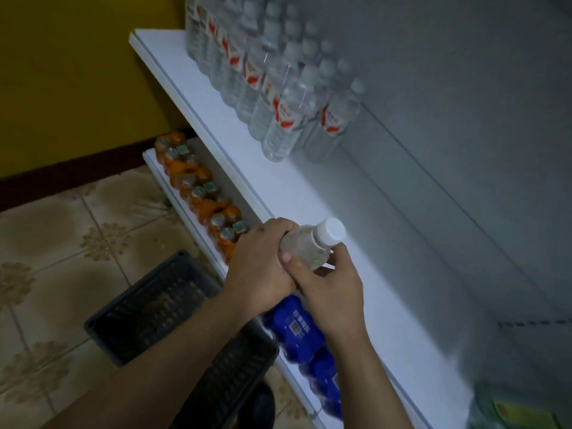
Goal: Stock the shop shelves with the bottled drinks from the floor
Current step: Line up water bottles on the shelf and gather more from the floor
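Both left hand (258, 264) and right hand (332, 294) curl fingers round the slanted bottle (305, 246), cap upper-right

Clear white-capped bottle (308, 246) gripped by left hand (260, 264) and right hand (332, 294) over white shelf (309, 187) | red-labelled water bottles (278, 94) ranked at far end | orange drinks (198, 193), blue-labelled bottles (297, 329) shelved below | dark baskets (154, 301) set on tiled floor (62, 243)

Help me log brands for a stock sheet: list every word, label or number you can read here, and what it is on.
No text here reads clearly.
Water bottles: red-and-white labels, print blurred.
Blue packs: white print and a code patch, too small.
Orange bottles: cap stickers, too small.
Held bottle: no label showing.
Yellow label, lower right corner: blurred.
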`<action>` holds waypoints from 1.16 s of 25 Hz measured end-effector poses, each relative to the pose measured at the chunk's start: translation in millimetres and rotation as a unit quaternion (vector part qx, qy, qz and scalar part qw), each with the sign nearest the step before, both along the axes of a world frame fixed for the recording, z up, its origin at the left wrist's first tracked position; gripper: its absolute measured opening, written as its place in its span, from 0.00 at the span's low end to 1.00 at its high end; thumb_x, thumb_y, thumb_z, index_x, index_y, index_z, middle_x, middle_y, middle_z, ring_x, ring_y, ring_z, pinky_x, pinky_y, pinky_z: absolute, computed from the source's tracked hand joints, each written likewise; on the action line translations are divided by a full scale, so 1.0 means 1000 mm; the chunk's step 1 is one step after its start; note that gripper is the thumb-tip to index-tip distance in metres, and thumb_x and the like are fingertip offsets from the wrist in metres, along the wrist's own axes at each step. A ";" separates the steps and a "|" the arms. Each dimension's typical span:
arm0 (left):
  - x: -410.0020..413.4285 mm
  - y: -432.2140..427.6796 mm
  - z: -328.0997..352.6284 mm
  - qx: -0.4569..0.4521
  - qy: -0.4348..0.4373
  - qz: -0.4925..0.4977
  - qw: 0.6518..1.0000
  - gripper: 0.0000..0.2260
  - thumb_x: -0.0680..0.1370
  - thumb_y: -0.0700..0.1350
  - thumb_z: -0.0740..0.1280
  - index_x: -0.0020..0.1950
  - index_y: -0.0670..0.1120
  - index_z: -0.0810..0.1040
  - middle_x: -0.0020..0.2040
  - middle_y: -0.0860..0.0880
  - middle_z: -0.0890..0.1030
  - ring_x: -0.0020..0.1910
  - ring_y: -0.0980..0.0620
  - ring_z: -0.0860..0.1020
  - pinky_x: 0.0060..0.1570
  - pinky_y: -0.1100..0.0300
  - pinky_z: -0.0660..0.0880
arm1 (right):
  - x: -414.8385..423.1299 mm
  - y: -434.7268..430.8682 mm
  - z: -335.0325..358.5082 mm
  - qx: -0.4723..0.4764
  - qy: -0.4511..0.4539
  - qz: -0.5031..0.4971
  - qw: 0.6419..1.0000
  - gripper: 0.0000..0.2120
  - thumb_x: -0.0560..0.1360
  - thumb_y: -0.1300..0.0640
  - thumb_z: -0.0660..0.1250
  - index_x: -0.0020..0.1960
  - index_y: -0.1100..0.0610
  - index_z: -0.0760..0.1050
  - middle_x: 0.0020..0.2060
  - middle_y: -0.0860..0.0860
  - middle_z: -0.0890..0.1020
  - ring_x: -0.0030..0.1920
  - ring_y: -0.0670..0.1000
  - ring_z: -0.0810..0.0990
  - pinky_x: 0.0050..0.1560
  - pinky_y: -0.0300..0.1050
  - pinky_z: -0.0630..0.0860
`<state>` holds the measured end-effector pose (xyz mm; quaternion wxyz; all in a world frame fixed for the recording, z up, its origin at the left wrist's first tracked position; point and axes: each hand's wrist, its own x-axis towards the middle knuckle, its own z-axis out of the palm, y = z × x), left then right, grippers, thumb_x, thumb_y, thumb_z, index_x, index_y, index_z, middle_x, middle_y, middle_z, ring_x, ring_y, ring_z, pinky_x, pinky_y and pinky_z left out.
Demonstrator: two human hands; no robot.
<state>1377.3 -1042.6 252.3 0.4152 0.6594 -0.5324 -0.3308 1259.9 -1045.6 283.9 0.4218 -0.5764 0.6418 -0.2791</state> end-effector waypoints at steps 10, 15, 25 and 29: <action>0.001 -0.117 0.003 -0.017 -0.037 0.039 0.998 0.32 0.66 0.49 0.78 0.68 0.51 0.71 0.61 0.51 0.76 0.59 0.50 0.74 0.61 0.49 0.73 | 0.010 -0.147 -0.009 -0.035 -0.031 -0.019 0.999 0.16 0.63 0.47 0.79 0.49 0.48 0.82 0.41 0.43 0.85 0.43 0.44 0.84 0.48 0.48 0.83; 0.010 -0.146 0.000 -0.017 0.009 0.104 0.994 0.37 0.69 0.52 0.77 0.75 0.54 0.63 0.69 0.53 0.68 0.66 0.54 0.67 0.63 0.62 0.66 | 0.025 -0.221 0.003 -0.087 0.029 0.021 0.996 0.11 0.65 0.48 0.78 0.44 0.46 0.80 0.39 0.41 0.84 0.42 0.42 0.83 0.49 0.46 0.82; 0.031 -0.151 -0.019 0.022 0.018 0.144 0.989 0.33 0.73 0.54 0.73 0.74 0.58 0.61 0.71 0.55 0.68 0.68 0.54 0.68 0.64 0.57 0.69 | 0.052 -0.304 -0.016 -0.187 0.063 -0.023 0.980 0.26 0.66 0.50 0.79 0.61 0.56 0.79 0.57 0.52 0.82 0.54 0.52 0.81 0.47 0.35 0.72; 0.029 -0.144 -0.023 0.030 0.019 0.123 0.992 0.29 0.74 0.53 0.72 0.72 0.57 0.64 0.66 0.56 0.72 0.65 0.56 0.70 0.59 0.63 0.68 | 0.051 -0.318 -0.021 -0.197 0.076 -0.072 0.975 0.30 0.67 0.51 0.79 0.65 0.59 0.77 0.63 0.57 0.74 0.56 0.55 0.77 0.43 0.27 0.64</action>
